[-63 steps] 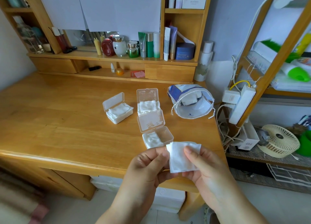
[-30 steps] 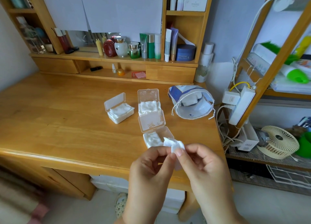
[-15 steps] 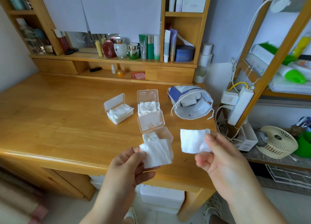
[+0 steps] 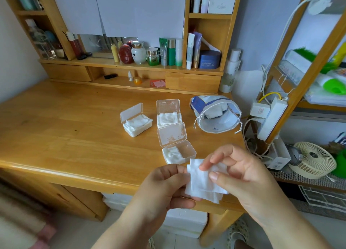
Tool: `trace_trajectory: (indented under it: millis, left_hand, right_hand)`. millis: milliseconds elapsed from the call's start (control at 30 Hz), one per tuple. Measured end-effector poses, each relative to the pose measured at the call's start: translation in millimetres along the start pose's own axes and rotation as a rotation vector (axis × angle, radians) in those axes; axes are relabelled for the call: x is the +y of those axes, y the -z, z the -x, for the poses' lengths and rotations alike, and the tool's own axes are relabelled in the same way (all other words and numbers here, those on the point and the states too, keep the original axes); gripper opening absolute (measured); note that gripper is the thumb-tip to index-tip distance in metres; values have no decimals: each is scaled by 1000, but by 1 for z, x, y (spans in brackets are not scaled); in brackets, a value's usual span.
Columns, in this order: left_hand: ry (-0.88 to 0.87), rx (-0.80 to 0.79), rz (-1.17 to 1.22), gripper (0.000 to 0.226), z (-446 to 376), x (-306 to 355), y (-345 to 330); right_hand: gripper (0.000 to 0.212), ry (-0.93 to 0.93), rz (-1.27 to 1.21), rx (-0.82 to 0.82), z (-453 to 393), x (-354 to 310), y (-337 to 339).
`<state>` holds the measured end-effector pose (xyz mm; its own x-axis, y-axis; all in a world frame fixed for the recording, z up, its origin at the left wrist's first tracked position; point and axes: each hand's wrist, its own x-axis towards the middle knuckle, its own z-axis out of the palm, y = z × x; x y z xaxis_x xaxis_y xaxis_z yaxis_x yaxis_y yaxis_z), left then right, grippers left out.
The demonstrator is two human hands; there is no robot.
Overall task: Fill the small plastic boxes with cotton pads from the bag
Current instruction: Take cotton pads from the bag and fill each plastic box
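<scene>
Both my hands hold white cotton pads (image 4: 201, 181) stacked together over the desk's front edge. My left hand (image 4: 164, 185) grips them from the left and below. My right hand (image 4: 237, 168) pinches them from the right with thumb and forefinger. Three small clear plastic boxes stand open on the desk: the nearest box (image 4: 184, 151) is partly filled, the middle box (image 4: 168, 117) and the left box (image 4: 137, 124) are full of pads. The open drawstring bag (image 4: 215, 121) with more pads lies at the right.
The wooden desk (image 4: 74, 136) has a back shelf with cosmetic bottles and jars (image 4: 149, 54). A power strip with cables (image 4: 269, 117) hangs on a rack at the right, above a small fan (image 4: 312, 160). A white storage box (image 4: 185, 222) sits under the desk.
Half a second ago each hand held a separate pad apart from the other. Now my hands have come together and the pads overlap in one stack.
</scene>
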<state>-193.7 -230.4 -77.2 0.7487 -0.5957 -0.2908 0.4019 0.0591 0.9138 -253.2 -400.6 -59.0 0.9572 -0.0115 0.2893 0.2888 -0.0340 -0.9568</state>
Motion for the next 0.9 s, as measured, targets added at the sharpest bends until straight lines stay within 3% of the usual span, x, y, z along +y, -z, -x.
trace_trajectory:
  millis: [100,233,400,533,633,800,867,900]
  left_hand:
    - [-82,30,28,12,3,1,-6]
    - [-151,26,35,14,8,0,-11]
    - [-187,-12,45,15,13,2,-14]
    - [-180,12,116,37,13,2,-14]
    - [-199,-33,60,29,14,3,-14]
    - [-231,3,48,21,14,1,-12]
    - [-292,23,-7,12,13,2,-13]
    - [-325,23,-34,8,13,3,-14]
  right_hand:
    - [19,67,62,62,6,3,-6]
    - [17,110,231,146,11,10,-10]
    - [23,205,350,134,11,8,-14]
    - [20,391,499,126,11,5,-15]
    - [18,449,514,115,14,6,-13]
    - [21,409,439,135,19,8,-11]
    - [19,365,467,226,18,12,-11]
    - [29,273,430,286,17,13,-11]
